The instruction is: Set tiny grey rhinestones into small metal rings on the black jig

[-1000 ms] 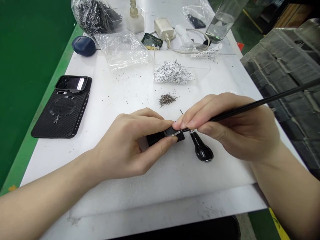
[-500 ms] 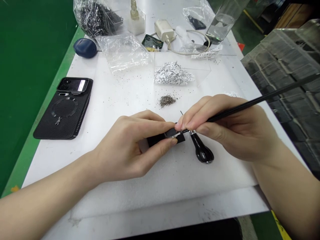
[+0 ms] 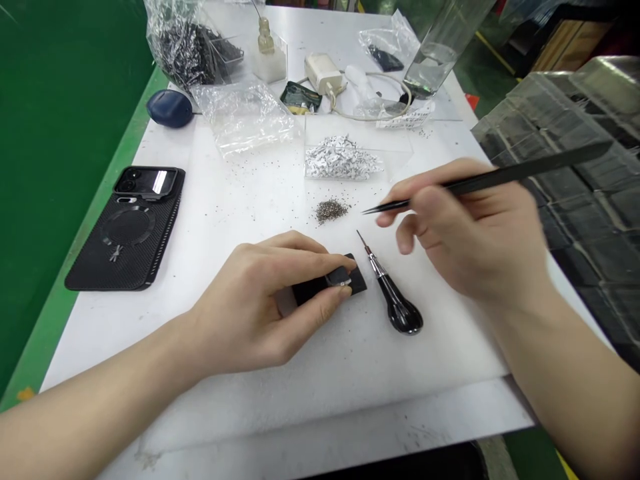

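Between the thumb and fingers of my left hand [image 3: 270,303] is a small black part [image 3: 339,276] with a small pale piece at its near edge. It rests on a flat black block [image 3: 357,283], partly hidden by the hand. My right hand [image 3: 465,233] is closed around black tweezers [image 3: 480,180], held in the air with the thin tips pointing left. Just right of the block lies a screwdriver [image 3: 397,300] with a bulbous black handle, its thin shaft pointing away from me. Beyond it sits a pile of tiny screws [image 3: 331,211], near the tweezer tips.
Behind the screws, a clear tray [image 3: 345,160] holds small white pieces. A black-cased phone [image 3: 127,227] and a blue air blower [image 3: 169,108] lie left. Further back are plastic bags [image 3: 250,120], a charger [image 3: 324,72], a dropper bottle [image 3: 265,37] and a glass [image 3: 435,63]. Stacked clear boxes [image 3: 560,153] stand right.
My right hand has lifted the tweezers off the small black part and drawn them up and right, uncovering the screwdriver's shaft. My left hand keeps its hold. The view has shifted slightly.
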`<action>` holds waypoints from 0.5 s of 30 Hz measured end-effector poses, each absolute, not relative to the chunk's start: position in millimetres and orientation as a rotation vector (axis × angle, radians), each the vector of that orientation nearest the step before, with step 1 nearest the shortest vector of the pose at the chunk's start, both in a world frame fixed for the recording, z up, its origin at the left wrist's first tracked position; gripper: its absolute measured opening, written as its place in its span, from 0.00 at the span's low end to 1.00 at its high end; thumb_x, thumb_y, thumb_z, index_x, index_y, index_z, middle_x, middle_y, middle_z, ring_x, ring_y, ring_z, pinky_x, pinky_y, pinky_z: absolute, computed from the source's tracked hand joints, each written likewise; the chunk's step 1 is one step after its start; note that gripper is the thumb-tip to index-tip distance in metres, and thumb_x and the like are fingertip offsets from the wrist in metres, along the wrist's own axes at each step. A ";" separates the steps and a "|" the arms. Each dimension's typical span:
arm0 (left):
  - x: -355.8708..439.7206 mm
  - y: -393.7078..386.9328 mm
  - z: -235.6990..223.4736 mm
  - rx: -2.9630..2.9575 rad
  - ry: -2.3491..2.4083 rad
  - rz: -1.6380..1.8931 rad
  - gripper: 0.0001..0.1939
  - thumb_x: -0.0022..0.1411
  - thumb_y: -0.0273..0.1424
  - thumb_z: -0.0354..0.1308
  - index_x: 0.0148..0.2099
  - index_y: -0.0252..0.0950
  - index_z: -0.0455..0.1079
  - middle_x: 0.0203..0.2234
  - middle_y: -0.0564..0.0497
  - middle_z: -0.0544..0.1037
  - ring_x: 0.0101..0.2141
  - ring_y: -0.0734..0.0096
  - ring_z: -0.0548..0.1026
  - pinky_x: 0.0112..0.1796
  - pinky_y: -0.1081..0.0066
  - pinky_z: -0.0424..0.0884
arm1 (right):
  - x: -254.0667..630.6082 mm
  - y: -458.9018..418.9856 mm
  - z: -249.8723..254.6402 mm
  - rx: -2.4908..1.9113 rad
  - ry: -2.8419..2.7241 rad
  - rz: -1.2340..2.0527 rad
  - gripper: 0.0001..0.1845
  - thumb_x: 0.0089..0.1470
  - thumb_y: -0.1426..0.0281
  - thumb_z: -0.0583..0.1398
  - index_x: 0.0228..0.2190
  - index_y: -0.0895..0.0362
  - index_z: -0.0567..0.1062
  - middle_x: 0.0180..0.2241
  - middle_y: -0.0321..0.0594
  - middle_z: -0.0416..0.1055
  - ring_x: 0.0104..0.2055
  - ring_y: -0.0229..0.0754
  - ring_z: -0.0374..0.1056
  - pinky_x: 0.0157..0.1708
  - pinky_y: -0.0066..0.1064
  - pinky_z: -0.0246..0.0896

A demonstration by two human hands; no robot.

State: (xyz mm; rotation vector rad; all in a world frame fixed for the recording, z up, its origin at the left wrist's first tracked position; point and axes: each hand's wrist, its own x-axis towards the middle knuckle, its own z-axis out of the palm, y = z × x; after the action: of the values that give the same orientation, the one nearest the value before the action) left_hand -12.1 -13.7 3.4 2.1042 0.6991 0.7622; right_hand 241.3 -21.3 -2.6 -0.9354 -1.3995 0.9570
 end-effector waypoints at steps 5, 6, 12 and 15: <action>-11.3 -12.1 -4.6 2.104 0.680 0.890 0.12 0.72 0.28 0.67 0.55 0.37 0.87 0.44 0.46 0.90 0.44 0.64 0.88 0.43 0.71 0.87 | 227.8 -20.3 -6.8 -1.315 -1.505 0.748 0.02 0.66 0.70 0.72 0.39 0.52 0.89 0.35 0.36 0.87 0.36 0.41 0.84 0.40 0.34 0.84; -11.3 -11.8 -5.4 2.108 0.672 0.895 0.12 0.72 0.27 0.67 0.55 0.37 0.87 0.44 0.47 0.90 0.44 0.64 0.87 0.44 0.72 0.87 | 226.5 -20.3 -8.0 -1.337 -1.516 0.735 0.02 0.65 0.71 0.72 0.39 0.52 0.89 0.37 0.36 0.88 0.39 0.43 0.85 0.44 0.36 0.85; -11.5 -10.2 -0.6 2.132 0.636 0.868 0.13 0.72 0.25 0.66 0.56 0.37 0.85 0.43 0.48 0.91 0.45 0.64 0.87 0.44 0.71 0.86 | 226.6 -21.2 -11.2 -1.364 -1.596 0.688 0.05 0.65 0.70 0.71 0.42 0.51 0.90 0.44 0.36 0.90 0.46 0.45 0.86 0.49 0.38 0.87; -11.7 -9.3 5.0 2.147 0.644 0.806 0.13 0.73 0.24 0.65 0.56 0.36 0.85 0.43 0.48 0.92 0.45 0.64 0.87 0.45 0.70 0.86 | 227.5 -21.3 -10.5 -1.367 -1.646 0.650 0.06 0.66 0.71 0.70 0.43 0.50 0.90 0.45 0.36 0.90 0.47 0.46 0.86 0.48 0.38 0.87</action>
State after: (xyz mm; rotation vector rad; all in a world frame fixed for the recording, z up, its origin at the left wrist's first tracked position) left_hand -11.7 -9.3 5.0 2.1474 0.6442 0.8065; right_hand 227.5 -21.3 -10.5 -1.3672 -1.6462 0.6503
